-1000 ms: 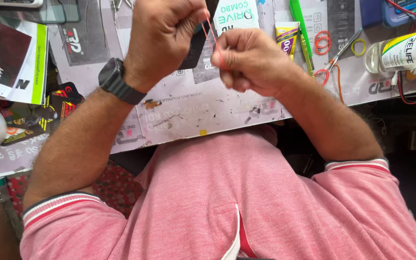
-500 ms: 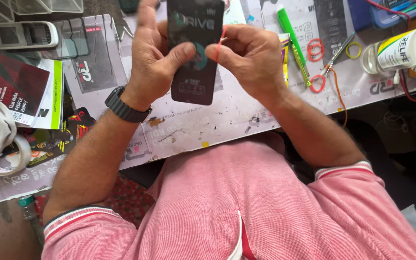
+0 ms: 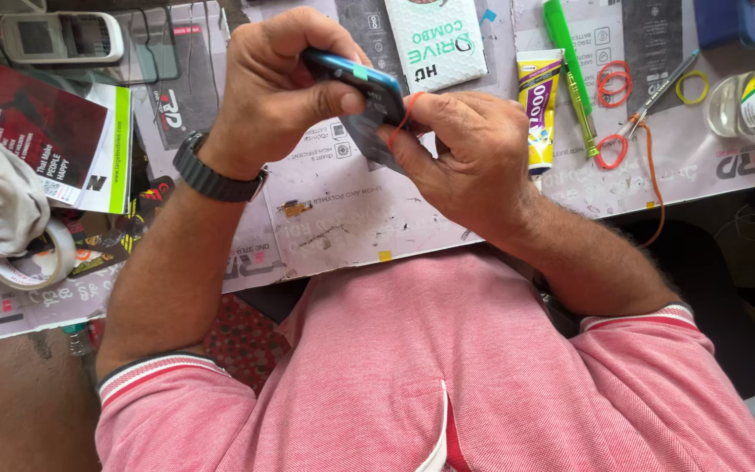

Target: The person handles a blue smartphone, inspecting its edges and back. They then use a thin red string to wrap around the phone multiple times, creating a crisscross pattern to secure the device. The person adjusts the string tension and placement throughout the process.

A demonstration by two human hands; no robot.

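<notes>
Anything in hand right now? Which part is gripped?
Yes. Both hands hold a blue phone edge-on: left hand grips its upper end, right hand its lower end, with a red rubber band by the right fingers.

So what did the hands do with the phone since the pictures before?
The phone was held flat, its dark back facing up; now it is turned edge-on, blue side showing. The left hand grips it from above, and the right hand pulls a red rubber band around its end. The glue tube, green tool and loose bands lie as before.
</notes>
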